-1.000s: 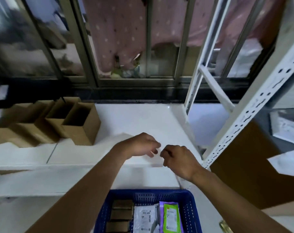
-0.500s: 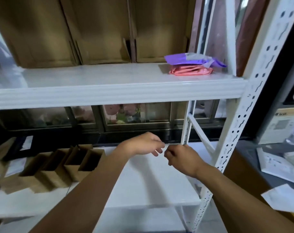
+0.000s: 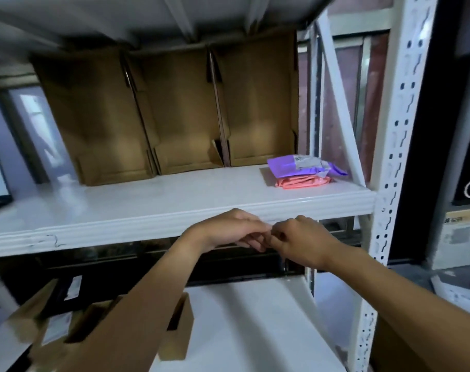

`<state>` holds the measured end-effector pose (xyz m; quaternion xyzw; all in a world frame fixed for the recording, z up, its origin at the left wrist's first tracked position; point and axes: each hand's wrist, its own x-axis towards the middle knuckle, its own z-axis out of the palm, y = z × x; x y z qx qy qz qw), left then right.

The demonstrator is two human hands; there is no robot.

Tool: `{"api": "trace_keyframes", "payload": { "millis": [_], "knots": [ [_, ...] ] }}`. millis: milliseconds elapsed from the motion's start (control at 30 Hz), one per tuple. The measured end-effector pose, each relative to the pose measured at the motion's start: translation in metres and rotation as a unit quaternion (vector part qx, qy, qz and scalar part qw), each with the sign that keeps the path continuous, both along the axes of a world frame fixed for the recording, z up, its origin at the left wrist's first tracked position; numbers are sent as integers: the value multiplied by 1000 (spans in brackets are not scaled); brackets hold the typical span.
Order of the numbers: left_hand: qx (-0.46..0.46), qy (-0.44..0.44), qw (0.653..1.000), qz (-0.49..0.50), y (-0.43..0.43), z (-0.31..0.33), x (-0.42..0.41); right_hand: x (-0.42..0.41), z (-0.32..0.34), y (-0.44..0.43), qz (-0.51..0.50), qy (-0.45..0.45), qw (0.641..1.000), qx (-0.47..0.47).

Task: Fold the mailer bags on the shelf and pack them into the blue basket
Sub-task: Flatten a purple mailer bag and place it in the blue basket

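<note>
Inspecting from the left: three open cardboard boxes (image 3: pixel 94 116) stand side by side along the back of the upper shelf (image 3: pixel 148 202), and smaller cartons (image 3: pixel 174 331) sit on the lower shelf (image 3: pixel 241 318).

The left hand (image 3: pixel 228 229) is held just below and in front of the upper shelf's front lip. Its fingers are loosely bent, with the tips meeting those of the right hand (image 3: pixel 303 242). The right hand shows its back to the camera and its fingers are curled under. Nothing can be seen in either hand. Whether something small is pinched where the fingertips meet cannot be told.

The two bags left to fold lie at the right end of the upper shelf, stacked, with the purple bag (image 3: pixel 301 166) on top of the pink bag (image 3: pixel 303 181). Both sit close to the white post (image 3: pixel 389 157) and just in front of the rightmost box. No hand touches them. The blue basket is out of view.

Finding on the coming reach: the stack lies above, behind and to the right of the fingers, with its long side running roughly along the shelf edge. The right hand is the nearer one, almost directly below the stack, so the reach would go up over the lip and back. The left hand would have to cross over — the less likely choice. The diagonal brace and the post leave little room on the far side.
</note>
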<state>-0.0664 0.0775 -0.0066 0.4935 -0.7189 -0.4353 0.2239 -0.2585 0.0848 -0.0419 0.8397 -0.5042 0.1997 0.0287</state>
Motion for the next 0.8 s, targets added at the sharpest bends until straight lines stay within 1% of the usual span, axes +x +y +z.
{"api": "trace_keyframes", "payload": {
  "millis": [133,300,400,500,667,800],
  "knots": [
    [-28,0,1000,12,4,35,6,7,37,3,6,13,999,-36],
    [-47,-14,998,36,7,68,15,10,73,0,11,-4,999,-52],
    [-59,-12,997,39,7,82,15,9,87,-2,-10,-1,998,-68],
    [-92,-18,995,39,4,94,17,8,99,-10,-27,7,996,-87],
    [-133,-7,990,49,-13,98,15,8,107,-19,-32,16,995,-89],
    [-173,9,982,76,-32,92,6,6,105,-32,-37,24,995,-86]
  ]
}}
